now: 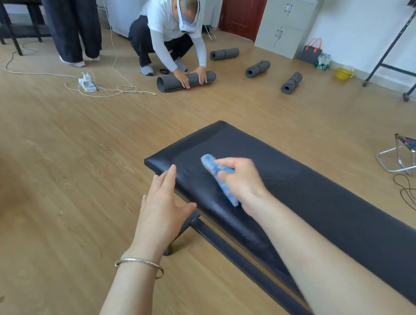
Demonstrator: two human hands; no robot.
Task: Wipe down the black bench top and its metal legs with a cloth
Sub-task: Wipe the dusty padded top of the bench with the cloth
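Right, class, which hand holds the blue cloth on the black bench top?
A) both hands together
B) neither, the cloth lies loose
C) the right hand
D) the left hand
C: the right hand grips the blue cloth on the bench top, while the left hand is open at the bench's edge.

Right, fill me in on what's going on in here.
A person is wiping the black bench top with a blue cloth gripped in the right hand, working near its far end. The left hand is open, fingers straight, at the bench's left edge. Across the floor a second person crouches over a grey mat, both hands on the roll.
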